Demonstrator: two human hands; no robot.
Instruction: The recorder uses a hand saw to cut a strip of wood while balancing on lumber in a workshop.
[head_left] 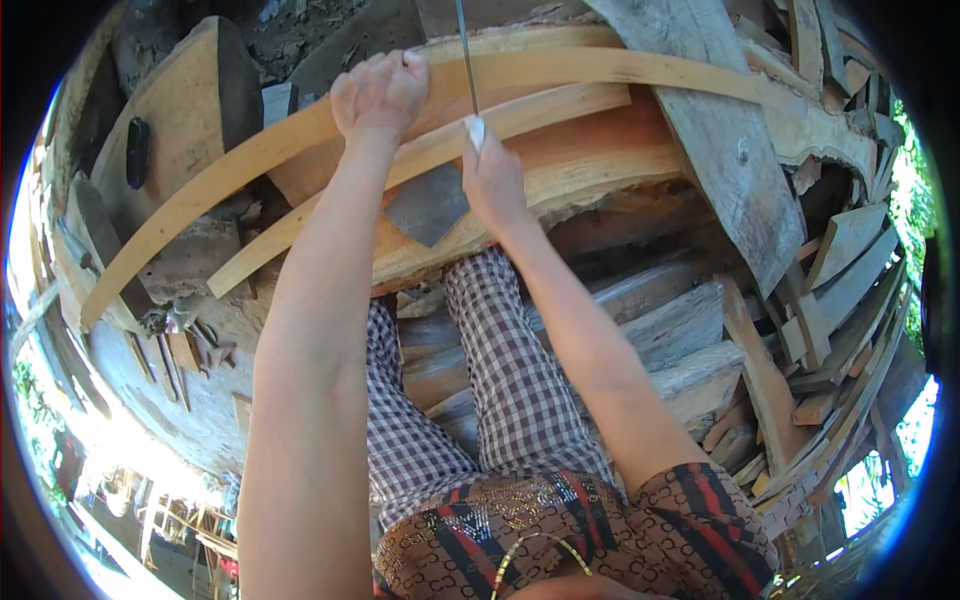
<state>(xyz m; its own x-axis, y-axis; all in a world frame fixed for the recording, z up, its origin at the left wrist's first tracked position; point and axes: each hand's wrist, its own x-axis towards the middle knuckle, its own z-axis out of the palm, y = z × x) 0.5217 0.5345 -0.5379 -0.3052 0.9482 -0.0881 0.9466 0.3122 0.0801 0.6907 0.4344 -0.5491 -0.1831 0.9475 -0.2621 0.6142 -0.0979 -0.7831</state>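
Note:
My left hand [380, 92] is closed over the top edge of a long curved wooden strip [560, 68] that arcs across a thick wood slab [590, 150]. A second curved strip [540, 108] lies just below it. My right hand [492, 180] grips the pale handle of a thin metal blade [466, 50] that stands upright between the two strips. Below the hands, a flat grey piece [428, 205] rests against the slab. My checked trouser legs [500, 370] show beneath.
A wide grey plank [730, 150] leans at the right over a heap of offcuts and boards [820, 330]. A rounded wooden block [180, 120] with a dark object on it stands at the left. Small tools [185, 340] lie on the ground lower left.

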